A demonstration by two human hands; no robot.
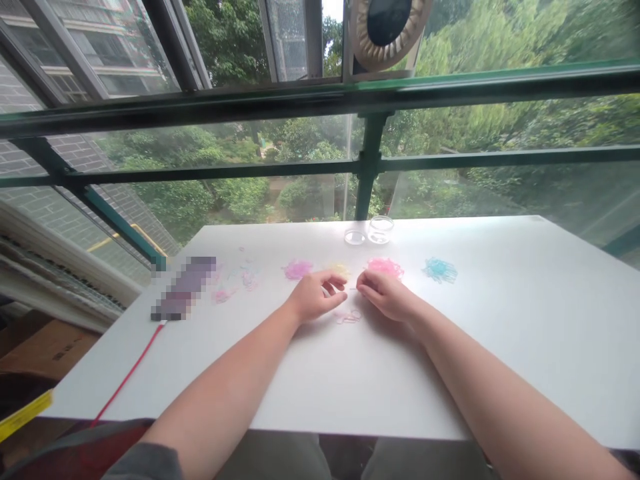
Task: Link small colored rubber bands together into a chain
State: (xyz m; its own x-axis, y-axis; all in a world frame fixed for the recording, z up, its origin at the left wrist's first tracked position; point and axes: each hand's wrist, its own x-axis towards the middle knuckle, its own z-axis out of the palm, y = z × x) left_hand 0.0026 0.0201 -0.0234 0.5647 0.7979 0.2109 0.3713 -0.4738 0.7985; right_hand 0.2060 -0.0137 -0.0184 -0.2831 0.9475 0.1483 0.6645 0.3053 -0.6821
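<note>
Both hands are over the middle of the white table (310,393). My left hand (317,293) has its fingers bent and its thumb apart from them, with nothing seen between. Facing it, my right hand (385,293) is closed in a pinch. A small thin piece (353,289) sticks out from its fingertips, too small to name. Below the hands lie a few loose pinkish loops (347,318) resembling paper clips. Behind them are piles of similar small pieces: purple (299,269), yellow (337,269), partly hidden by my left hand, and pink (386,267). A blue pile (441,269) lies farther right.
A clear round jar (381,230) and its lid (355,237) stand near the table's back edge. Mixed loose pieces (247,279) lie on the left, beside a blurred-out flat device (185,288) with a red cable (129,375). A window with green rails (225,175) is beyond.
</note>
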